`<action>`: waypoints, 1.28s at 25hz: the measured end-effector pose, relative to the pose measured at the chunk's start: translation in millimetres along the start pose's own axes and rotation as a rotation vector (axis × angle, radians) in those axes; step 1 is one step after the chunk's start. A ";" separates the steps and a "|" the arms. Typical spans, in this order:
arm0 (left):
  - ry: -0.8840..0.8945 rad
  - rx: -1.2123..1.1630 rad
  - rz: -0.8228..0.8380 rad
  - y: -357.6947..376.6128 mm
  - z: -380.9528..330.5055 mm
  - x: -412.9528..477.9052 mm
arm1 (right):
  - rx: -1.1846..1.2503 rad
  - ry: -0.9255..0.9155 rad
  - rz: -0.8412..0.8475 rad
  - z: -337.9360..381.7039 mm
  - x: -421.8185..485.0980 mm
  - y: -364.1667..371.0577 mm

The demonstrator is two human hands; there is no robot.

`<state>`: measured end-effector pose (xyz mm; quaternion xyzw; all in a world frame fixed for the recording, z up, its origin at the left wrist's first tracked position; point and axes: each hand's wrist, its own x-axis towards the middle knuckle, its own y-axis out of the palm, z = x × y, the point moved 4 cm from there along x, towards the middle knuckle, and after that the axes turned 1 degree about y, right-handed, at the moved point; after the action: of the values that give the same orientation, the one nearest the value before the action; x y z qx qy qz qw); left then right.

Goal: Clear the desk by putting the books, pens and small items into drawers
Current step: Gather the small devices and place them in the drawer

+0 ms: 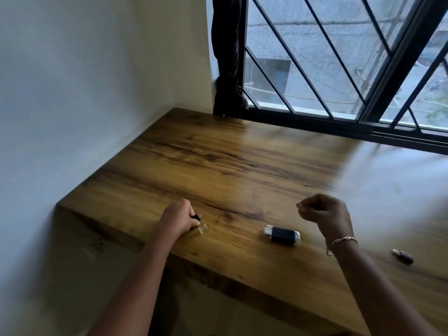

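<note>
The left hand [178, 218] is shown low on the wooden worktop [242, 166], its fingers closed around a small black stick [196, 217] whose metal tip pokes out just beyond the knuckles. A clear cap [203, 228] lies on the worktop touching or just beside those fingers. The right hand [326, 213] is held above the surface, curled into a loose fist, with a tiny pale item [298, 205] pinched at the fingertips; what it is cannot be made out.

A larger black flash drive [282, 235] with clear ends lies between the two hands, nearer the right one. A second small black stick [403, 256] lies well apart, beyond the right wrist with its bracelet [343, 240].

For the step in hand, the small pieces are best gathered into one palm before any drawer is approached, and the cap picked up with the stick so that pairs are kept together.

No drawer is visible; the front of the worktop is cut off below. The right part of the surface is washed out by glare, so further items there cannot be ruled out.
</note>
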<state>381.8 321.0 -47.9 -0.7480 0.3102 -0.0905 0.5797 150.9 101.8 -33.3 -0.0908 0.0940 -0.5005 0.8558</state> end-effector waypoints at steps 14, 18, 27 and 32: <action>0.340 -0.654 0.043 -13.6 -107.9 -62.3 | 0.619 0.165 0.230 38.1 -37.2 53.7; 0.381 -0.664 -0.037 -13.0 -115.7 -65.3 | 0.671 0.188 0.242 40.3 -45.5 58.1; 0.340 -0.817 -0.023 -9.9 -117.6 -67.9 | 0.724 0.149 0.253 30.1 -49.9 61.3; 0.309 -0.908 -0.058 -13.3 -115.1 -72.3 | 0.745 0.086 0.290 36.1 -54.2 64.0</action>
<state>272.5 270.6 16.5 -0.9118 0.3797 -0.0720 0.1388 187.6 182.3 -10.6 0.2607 -0.0462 -0.3777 0.8873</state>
